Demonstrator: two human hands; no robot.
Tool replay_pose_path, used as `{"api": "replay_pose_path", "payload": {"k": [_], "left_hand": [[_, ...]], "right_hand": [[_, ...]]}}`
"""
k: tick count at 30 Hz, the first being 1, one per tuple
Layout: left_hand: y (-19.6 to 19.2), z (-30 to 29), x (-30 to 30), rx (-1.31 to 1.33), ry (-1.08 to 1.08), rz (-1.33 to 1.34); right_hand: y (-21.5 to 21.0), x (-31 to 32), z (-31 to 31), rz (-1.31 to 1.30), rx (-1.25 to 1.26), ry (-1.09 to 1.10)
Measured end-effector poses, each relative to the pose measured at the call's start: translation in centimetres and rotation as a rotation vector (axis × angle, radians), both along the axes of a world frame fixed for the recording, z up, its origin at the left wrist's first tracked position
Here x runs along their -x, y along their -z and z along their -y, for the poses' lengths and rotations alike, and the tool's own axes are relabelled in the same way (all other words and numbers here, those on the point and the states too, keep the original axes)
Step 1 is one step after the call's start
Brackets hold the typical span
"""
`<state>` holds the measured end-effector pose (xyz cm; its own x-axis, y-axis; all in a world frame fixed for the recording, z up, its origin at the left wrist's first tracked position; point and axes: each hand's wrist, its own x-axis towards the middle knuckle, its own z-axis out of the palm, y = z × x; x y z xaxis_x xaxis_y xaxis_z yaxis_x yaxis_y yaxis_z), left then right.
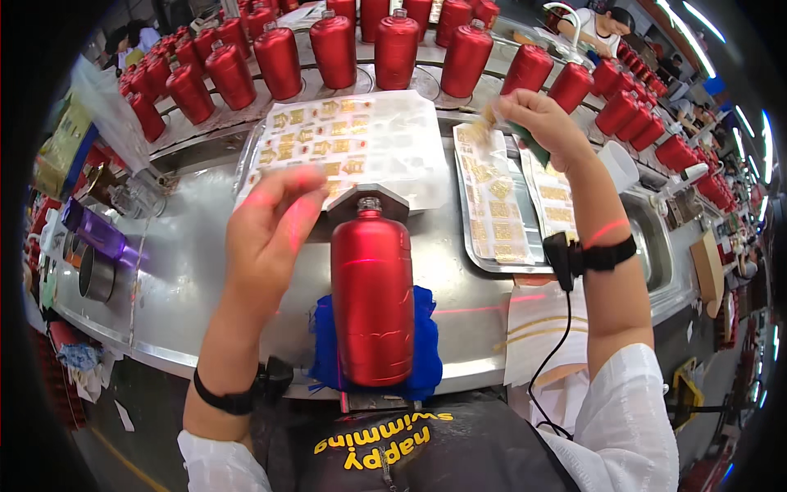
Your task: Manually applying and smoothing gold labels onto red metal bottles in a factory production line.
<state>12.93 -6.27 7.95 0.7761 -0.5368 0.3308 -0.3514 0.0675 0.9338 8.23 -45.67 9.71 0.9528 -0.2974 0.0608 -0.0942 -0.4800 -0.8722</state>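
Observation:
A red metallic bottle [372, 299] lies before me on a blue cloth [422, 332], its glass neck against a dark angular rest [344, 205]. My left hand [266, 234] hovers at upper left of the bottle, thumb and fingers nearly together; anything between them is too small to make out. It is nearest a white sheet of gold decals [402, 156]. Raised to the right, my right hand [545, 123] pinches a small gold decal [485, 121], blurred. Something dark green shows under its palm. Below it, a metal tray [490, 264] holds strips of gold decals [502, 209].
Behind the sheets curves a conveyor [422, 80] bearing many red bottles [396, 51]. A purple bottle [98, 234] and a metal pot [97, 275] stand left. To the right are a white cup [619, 166] and a sink [656, 246]. A co-worker [602, 29] sits at far right.

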Motion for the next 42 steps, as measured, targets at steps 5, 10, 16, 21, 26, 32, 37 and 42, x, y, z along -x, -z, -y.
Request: {"api": "replay_pose_path", "payload": {"k": [5,10,16,21,26,32,37,42], "left_hand": [[2.3,-3.1,3.8,-0.125,-0.020,0.171],[4.3,-5.4,7.8,-0.273,0.075,0.335],[7.0,-5.4,10.4,-0.368,0.101,0.491],[8.6,-4.7,10.2,-0.419,0.044,0.473],[7.4,-5.5,10.8,-0.535,-0.028,0.545],[7.9,-5.0,10.7,-0.434,-0.067,0.648],[8.5,-5.8,9.6,-0.433,0.132,0.504],[7.4,-4.5,9.3,-0.038,0.192,0.037]], "right_hand": [[9.3,-0.8,9.0,-0.359,1.065,0.138],[13.5,-0.5,10.6,-0.339,1.099,0.229],[5.3,1.9,4.8,0.130,1.009,-0.070],[-2.0,6.6,-4.8,0.178,0.784,-0.185],[-7.5,9.7,-11.9,0.233,0.583,-0.358],[-9.1,10.9,-15.8,0.350,0.549,-0.564],[-5.9,8.7,-18.0,0.312,0.425,-0.578],[-0.5,5.8,-18.8,0.246,0.391,-0.479]]}}
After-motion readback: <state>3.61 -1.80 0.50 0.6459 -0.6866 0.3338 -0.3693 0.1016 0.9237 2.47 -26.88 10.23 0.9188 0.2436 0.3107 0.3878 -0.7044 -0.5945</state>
